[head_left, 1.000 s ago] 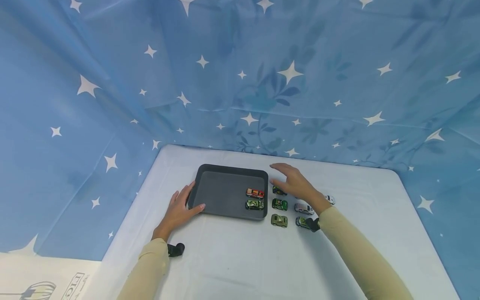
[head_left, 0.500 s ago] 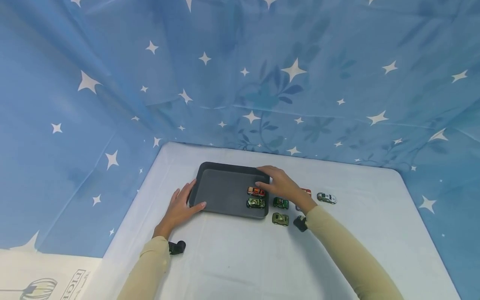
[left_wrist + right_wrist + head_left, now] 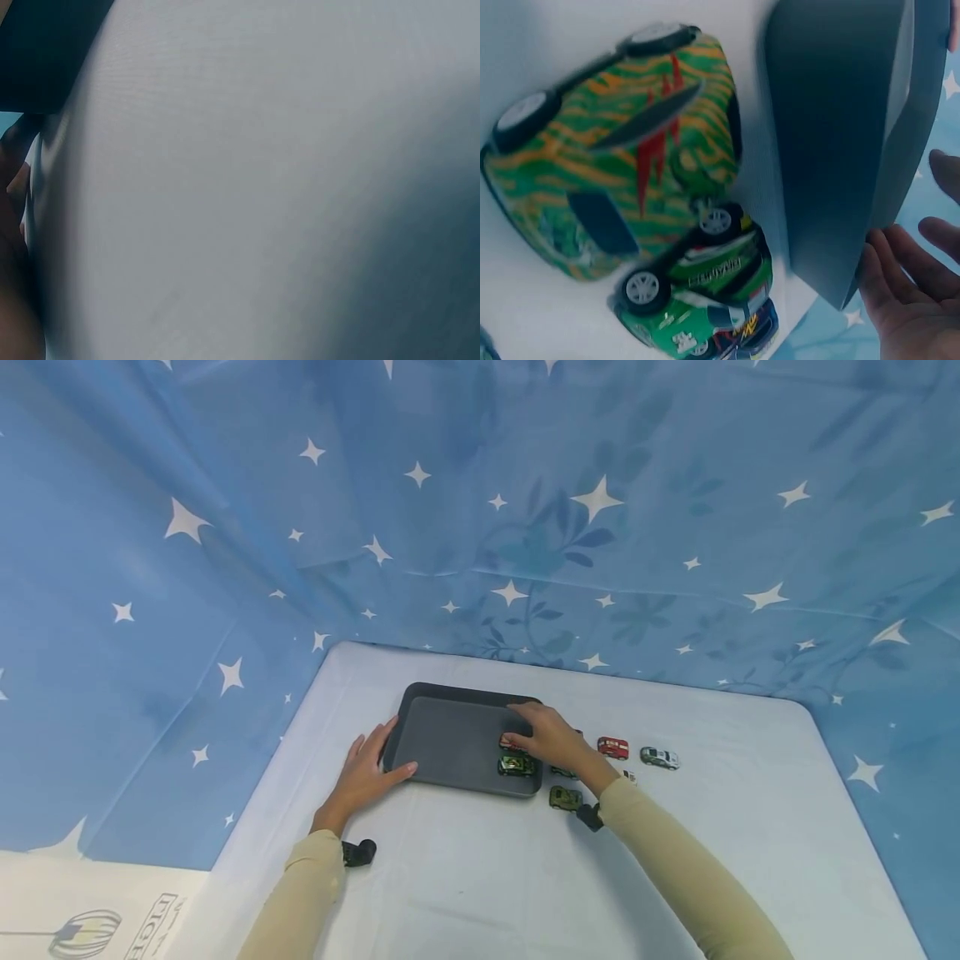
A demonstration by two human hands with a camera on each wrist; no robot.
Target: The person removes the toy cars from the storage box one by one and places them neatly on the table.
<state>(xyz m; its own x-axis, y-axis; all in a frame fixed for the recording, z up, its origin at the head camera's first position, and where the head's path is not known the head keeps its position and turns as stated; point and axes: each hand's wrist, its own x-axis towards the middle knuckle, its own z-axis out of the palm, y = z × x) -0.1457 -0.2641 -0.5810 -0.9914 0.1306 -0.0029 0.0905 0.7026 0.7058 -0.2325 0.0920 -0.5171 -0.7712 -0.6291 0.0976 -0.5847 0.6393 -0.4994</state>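
Against the left side and near-left corner of the dark grey tray [image 3: 450,735] rests my left hand [image 3: 363,781], its thumb and fingers spread. My right hand [image 3: 553,739] reaches over the tray's right rim, its thumb and index finger apart, with no car seen between them. Beneath its thumb lies a red-orange toy car [image 3: 506,744], partly hidden. A green toy car [image 3: 515,766] sits in front of that one, inside the tray. Beside the tray's right wall stand a green striped toy car [image 3: 630,142], a green toy car [image 3: 697,300] and a dark blue toy car [image 3: 757,330].
Farther right on the white table [image 3: 480,868] are a red toy car [image 3: 613,747] and a white toy car [image 3: 660,757]. Another white car [image 3: 628,775] is mostly covered by my right wrist. A blue star-patterned curtain [image 3: 450,527] hangs behind the table.
My right hand has moved left, from above the cars beside the tray to over its right side. The red car has come out from behind my arm. My left hand stays at the tray.
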